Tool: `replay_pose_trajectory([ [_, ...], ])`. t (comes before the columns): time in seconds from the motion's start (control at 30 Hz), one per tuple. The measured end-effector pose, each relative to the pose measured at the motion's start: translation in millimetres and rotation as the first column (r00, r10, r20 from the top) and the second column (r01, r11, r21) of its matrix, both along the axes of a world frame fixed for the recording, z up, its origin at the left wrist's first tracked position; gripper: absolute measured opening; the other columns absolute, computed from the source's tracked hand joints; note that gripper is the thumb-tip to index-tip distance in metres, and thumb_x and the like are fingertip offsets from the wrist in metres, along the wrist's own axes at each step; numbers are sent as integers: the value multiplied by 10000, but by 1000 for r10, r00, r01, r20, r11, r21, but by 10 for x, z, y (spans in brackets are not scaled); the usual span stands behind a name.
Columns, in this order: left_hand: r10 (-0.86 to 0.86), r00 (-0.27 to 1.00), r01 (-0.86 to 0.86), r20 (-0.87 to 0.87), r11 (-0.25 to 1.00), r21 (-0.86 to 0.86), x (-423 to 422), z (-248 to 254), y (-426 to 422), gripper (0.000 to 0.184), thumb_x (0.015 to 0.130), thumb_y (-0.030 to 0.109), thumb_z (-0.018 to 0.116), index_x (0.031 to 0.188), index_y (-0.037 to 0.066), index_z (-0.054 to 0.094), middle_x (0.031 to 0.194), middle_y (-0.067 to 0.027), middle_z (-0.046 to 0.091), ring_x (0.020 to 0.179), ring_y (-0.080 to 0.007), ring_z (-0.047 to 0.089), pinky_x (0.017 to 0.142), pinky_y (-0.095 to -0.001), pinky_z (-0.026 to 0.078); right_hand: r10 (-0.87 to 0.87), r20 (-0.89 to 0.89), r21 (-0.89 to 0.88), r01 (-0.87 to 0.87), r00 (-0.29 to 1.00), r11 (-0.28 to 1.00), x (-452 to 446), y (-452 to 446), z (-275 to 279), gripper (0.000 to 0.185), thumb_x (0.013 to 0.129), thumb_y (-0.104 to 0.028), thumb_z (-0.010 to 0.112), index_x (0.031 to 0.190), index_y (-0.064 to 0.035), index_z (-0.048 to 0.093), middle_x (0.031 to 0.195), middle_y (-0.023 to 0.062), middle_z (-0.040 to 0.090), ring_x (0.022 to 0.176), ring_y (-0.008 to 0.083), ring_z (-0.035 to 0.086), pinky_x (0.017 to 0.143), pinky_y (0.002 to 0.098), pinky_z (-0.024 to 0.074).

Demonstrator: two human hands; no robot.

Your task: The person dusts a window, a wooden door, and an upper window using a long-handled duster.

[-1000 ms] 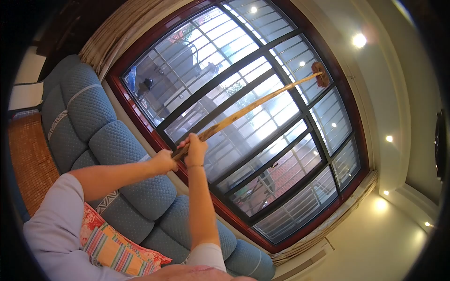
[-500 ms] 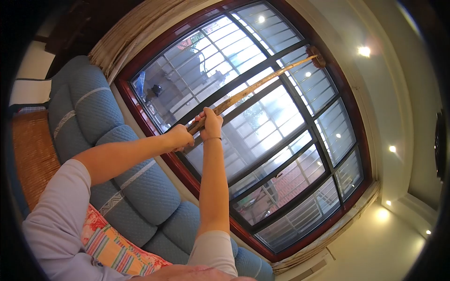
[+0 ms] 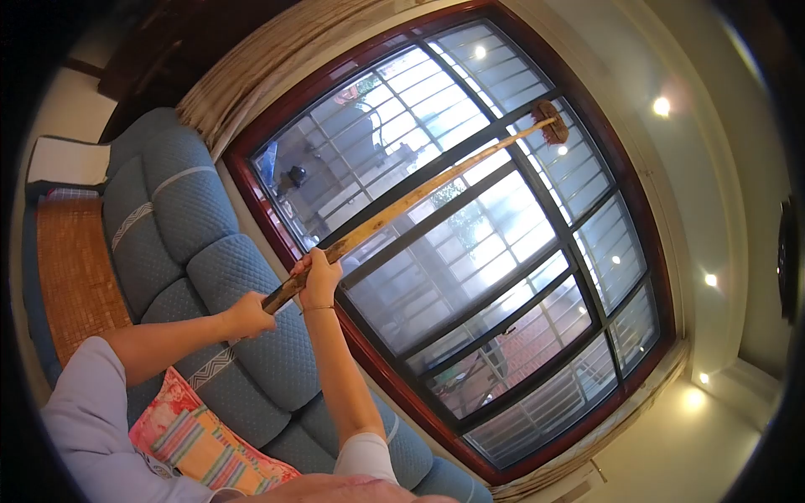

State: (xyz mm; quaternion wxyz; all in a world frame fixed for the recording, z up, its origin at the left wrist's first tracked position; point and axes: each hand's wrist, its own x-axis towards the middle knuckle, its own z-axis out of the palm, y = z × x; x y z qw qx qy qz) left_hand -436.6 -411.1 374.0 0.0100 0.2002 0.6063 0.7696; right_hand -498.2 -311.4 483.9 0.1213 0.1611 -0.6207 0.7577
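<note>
A long wooden pole (image 3: 411,198) slants up from lower left to upper right, across the front of a large barred window (image 3: 470,222). On its far end is a brush head (image 3: 549,123) with reddish-brown bristles, over the window's upper panes; whether it touches the glass is unclear. My left hand (image 3: 249,316) is closed round the dark lower end of the pole. Higher up the pole, a little to the right, my right hand (image 3: 319,279) is wrapped round it, with a thin band at the wrist.
Below the window stands a blue quilted sofa (image 3: 251,335) with a patterned cushion (image 3: 205,444) and a brown woven mat (image 3: 80,268). Curtains (image 3: 243,80) hang at the window's side. Ceiling lights (image 3: 662,106) shine at the right.
Both hands have moved down and left with the pole, and are slightly farther apart. The brush head has shifted down and left, off the window's dark red frame. The view has shifted a little.
</note>
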Motion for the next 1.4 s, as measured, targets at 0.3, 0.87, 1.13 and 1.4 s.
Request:
replay_pose_trajectory([
  [0.3, -5, 998, 12, -62, 994, 111, -524, 623, 190, 146, 633, 58, 615, 663, 28, 475, 472, -58, 456, 324, -143, 412, 297, -289, 302, -81, -109, 114, 93, 991, 989, -493, 122, 709, 121, 780, -102, 535, 713, -36, 459, 537, 67, 442, 411, 192, 458, 382, 341, 416],
  [0.87, -223, 973, 218, 59, 972, 91, -937, 628, -466, 199, 676, 57, 606, 572, 62, 437, 437, -50, 402, 323, -138, 369, 306, -286, 258, -109, -165, 223, 145, 980, 964, -927, -365, 857, 125, 734, -63, 575, 693, 12, 484, 552, 88, 485, 421, 223, 513, 411, 346, 477],
  [1.13, 51, 978, -7, 203, 978, -209, 93, -989, -496, 141, 643, 85, 630, 617, 46, 497, 497, -36, 467, 396, -127, 452, 369, -286, 355, -203, -97, 85, 211, 974, 974, -600, -211, 65, 159, 734, -66, 584, 764, -6, 440, 559, 75, 486, 417, 190, 505, 381, 299, 430],
  [1.4, 128, 978, -63, 165, 934, -351, 850, -1789, -455, 149, 634, 101, 619, 622, 13, 499, 519, -20, 470, 469, -113, 481, 457, -274, 383, -122, -44, 126, 127, 991, 984, 83, -43, -702, 146, 750, -77, 569, 758, -12, 438, 577, 73, 486, 418, 186, 513, 399, 291, 443],
])
